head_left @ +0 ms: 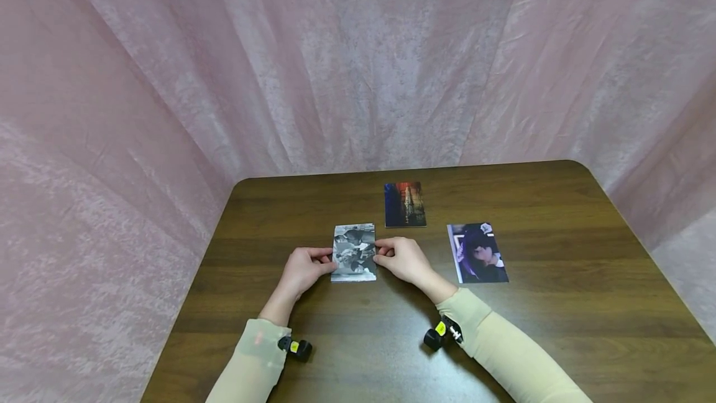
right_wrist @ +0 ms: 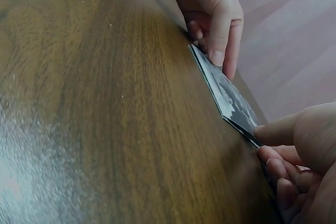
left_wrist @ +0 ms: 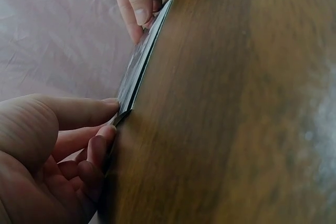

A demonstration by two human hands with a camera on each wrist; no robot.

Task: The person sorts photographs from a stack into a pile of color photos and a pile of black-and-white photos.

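Item held: black-and-white photo print point(head_left: 354, 252), lying on the wooden table point(head_left: 559, 303), near the middle, slightly towards the person.
Left hand point(head_left: 302, 269): thumb and fingers pinch the print's left edge; the left wrist view shows the thumb point(left_wrist: 79, 109) above and a fingertip under the edge.
Right hand point(head_left: 404, 258): pinches the right edge in the same manner; the right wrist view shows the fingertips point(right_wrist: 270, 153) closing on the near corner.
Attitude of print: both wrist views show it low against the tabletop; whether it is wholly flat or slightly raised cannot be told.
Reason for hold, judged: 2 opposed edge grips keep fingers off the image face and allow square placement.
Neighbouring items: 1 red-and-blue colour print point(head_left: 404, 204) just beyond; 1 purple-toned portrait print point(head_left: 478, 253) well to the right. Both lie flat, apart from each other.
Surround: pink fabric backdrop point(head_left: 358, 61) on 3 sides.
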